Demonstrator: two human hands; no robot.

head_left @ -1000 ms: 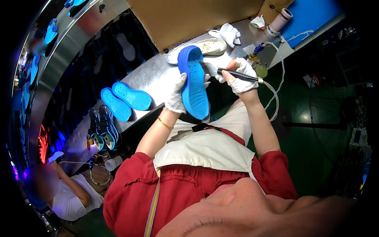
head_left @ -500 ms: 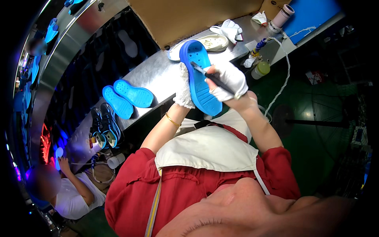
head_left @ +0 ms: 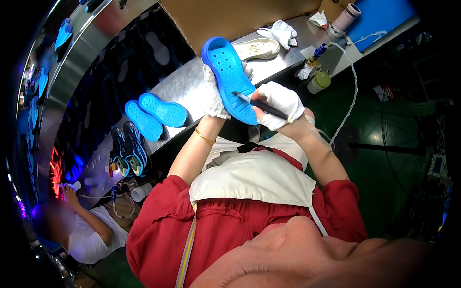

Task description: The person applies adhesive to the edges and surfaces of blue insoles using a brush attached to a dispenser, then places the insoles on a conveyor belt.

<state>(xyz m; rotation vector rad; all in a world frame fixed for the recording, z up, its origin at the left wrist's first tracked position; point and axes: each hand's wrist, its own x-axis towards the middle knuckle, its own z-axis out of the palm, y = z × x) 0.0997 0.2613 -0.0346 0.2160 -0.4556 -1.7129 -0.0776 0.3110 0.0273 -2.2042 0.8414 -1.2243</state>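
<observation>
My left hand point(head_left: 214, 98), in a white knit glove, grips a blue shoe sole point(head_left: 230, 77) by its left edge, its fingers partly hidden behind it. The sole is tilted above the bench edge, its hollow inner face with small holes toward me. In my right hand point(head_left: 281, 102), in a white glove with bare fingertips, is a slim black-handled brush point(head_left: 270, 109). Its silver neck and dark tip lie over the sole's inner face, toward the lower half; whether the tip touches cannot be made out. Behind the sole, a cream shoe sole point(head_left: 259, 48) rests on the metal bench point(head_left: 187, 91).
A pair of blue soles point(head_left: 165, 111) and dark sneakers point(head_left: 132, 150) stand left on the bench. White gloves point(head_left: 280, 34), a pink tumbler point(head_left: 345, 20) and a green-lidded jar point(head_left: 320, 82) are at right. Cardboard point(head_left: 240, 14) stands behind; a co-worker point(head_left: 93, 233) is lower left.
My left hand has shifted the blue sole up and to the left. The brush tip now lies lower on the sole, away from the holes at its upper end.
</observation>
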